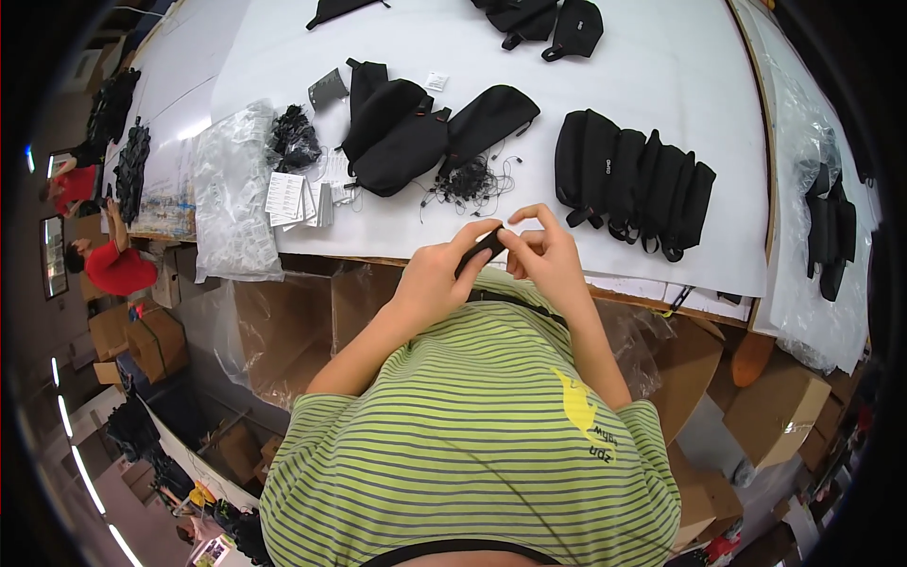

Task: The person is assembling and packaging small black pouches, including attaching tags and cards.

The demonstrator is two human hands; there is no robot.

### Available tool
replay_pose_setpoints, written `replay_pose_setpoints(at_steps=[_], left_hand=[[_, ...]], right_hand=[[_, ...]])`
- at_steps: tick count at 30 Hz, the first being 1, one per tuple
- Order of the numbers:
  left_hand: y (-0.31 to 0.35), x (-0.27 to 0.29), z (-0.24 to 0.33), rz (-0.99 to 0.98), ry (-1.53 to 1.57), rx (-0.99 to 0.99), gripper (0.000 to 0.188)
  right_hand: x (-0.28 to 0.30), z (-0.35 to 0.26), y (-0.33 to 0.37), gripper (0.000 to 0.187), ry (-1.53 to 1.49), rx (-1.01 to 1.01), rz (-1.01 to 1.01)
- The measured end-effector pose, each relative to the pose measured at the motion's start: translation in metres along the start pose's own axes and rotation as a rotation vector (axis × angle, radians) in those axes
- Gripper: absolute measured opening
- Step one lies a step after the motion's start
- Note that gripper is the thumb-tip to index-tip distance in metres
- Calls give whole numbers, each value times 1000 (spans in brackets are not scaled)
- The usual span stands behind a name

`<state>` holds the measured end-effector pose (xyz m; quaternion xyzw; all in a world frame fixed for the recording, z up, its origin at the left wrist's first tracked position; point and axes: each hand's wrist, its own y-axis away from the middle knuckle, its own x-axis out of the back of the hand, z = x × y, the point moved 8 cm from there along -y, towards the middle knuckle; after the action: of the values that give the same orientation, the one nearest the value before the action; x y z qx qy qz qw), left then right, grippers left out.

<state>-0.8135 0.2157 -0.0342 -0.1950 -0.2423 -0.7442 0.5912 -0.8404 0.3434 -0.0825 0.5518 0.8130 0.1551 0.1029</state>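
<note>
Both hands meet at the near edge of a white table (652, 85). My left hand (436, 272) grips a small flat black piece (480, 249) from the left. My right hand (543, 250) pinches the same piece at its upper right end, thumb and forefinger closed on it. A tangle of thin black cords (470, 180) lies on the table just beyond my hands. Two black pouches (402, 132) lie behind the cords, and a row of upright black pouches (633, 180) stands to the right.
Clear plastic bags (231, 198) and white paper tags (288, 197) lie at the table's left. More black pouches (548, 24) sit at the far edge, others in plastic (831, 231) at the right. Cardboard boxes (775, 406) stand below. People in red (113, 265) work at left.
</note>
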Motion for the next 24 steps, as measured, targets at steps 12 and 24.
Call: replay_pose_setpoints(at_steps=[12,24], left_hand=[[-18,-16,-21,-228,519,89,13],[-79,-14,-173,317,-256,200,20]], right_hand=[[-11,9,0,14,-436,-92,-289],[19,30,-15,19,-471,-63,-170]])
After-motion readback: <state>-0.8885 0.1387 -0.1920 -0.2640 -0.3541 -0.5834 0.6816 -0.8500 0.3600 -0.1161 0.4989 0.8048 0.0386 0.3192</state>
